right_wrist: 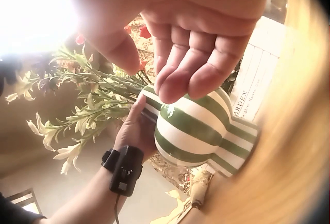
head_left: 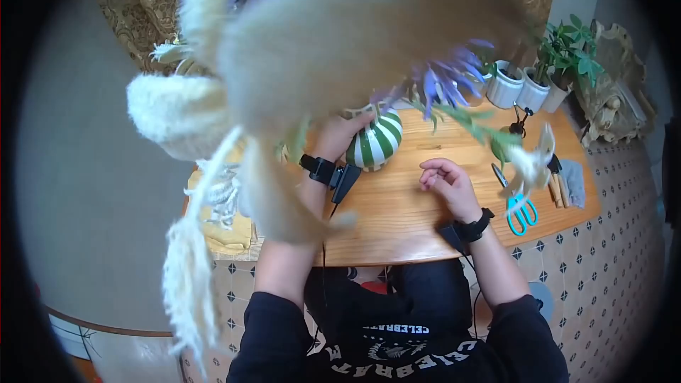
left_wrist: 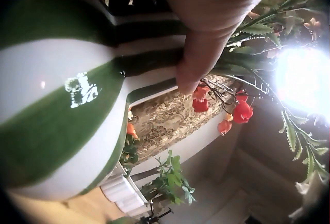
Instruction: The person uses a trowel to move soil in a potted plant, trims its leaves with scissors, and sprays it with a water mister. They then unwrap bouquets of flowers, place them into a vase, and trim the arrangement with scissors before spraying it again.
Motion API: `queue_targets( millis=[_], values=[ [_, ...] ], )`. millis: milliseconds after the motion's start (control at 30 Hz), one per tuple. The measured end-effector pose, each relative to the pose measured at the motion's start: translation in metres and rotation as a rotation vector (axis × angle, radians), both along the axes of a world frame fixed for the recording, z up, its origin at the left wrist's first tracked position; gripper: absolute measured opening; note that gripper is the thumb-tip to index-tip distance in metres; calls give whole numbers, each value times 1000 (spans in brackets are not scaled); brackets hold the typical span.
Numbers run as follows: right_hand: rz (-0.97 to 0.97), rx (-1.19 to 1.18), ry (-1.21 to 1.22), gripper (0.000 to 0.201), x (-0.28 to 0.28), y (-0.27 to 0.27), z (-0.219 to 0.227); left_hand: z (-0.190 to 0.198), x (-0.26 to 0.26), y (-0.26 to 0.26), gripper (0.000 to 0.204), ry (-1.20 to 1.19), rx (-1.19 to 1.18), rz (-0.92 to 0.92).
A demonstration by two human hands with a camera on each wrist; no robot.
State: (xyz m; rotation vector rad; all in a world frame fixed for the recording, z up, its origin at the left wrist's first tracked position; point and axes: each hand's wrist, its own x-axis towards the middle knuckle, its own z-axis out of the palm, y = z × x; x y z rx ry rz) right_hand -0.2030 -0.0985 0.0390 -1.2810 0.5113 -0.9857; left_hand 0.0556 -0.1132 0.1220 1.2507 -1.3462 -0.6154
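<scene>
A green-and-white striped vase [head_left: 374, 145] with a round belly stands at the middle of the table, full of flower stems. My left hand [head_left: 339, 136] grips its narrow neck, with the thumb [left_wrist: 198, 61] lying across the stripes in the left wrist view. White lily-like flowers [right_wrist: 67, 152] and leafy stems spread from the vase mouth. Large blurred pale petals [head_left: 177, 110] and purple blooms [head_left: 443, 85] cover much of the head view. To the right of the vase, my right hand [head_left: 454, 188] hovers over the wood, fingers loosely bent and holding nothing.
Scissors with teal handles [head_left: 516, 222], wooden-handled tools [head_left: 559, 188] and a grey cloth [head_left: 575, 183] lie on the table's right side. White pots [head_left: 505, 91] with plants line the back right. At the left lies a yellowish cloth [head_left: 228, 234]. Cables hang from both wrists.
</scene>
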Motion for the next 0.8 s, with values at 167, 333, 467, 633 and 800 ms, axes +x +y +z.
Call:
queue_targets(
  millis=[167,333,467,633,800],
  values=[
    [-24,26,17,24,-8,0,-6,17,-4,-5,58,-37,-26,111],
    [-28,37,-1,25,-11,-2,-5,7,0,-23,56,64,-14,111],
    [-17,23,-19,24,-15,-3,-3,-2,4,-33,48,57,6,148],
    [-20,30,-35,23,-16,-4,4,-11,4,-44,42,-68,-44,263],
    [-57,-2,17,22,-33,-6,12,-8,-8,-42,40,177,53,152]
  ],
)
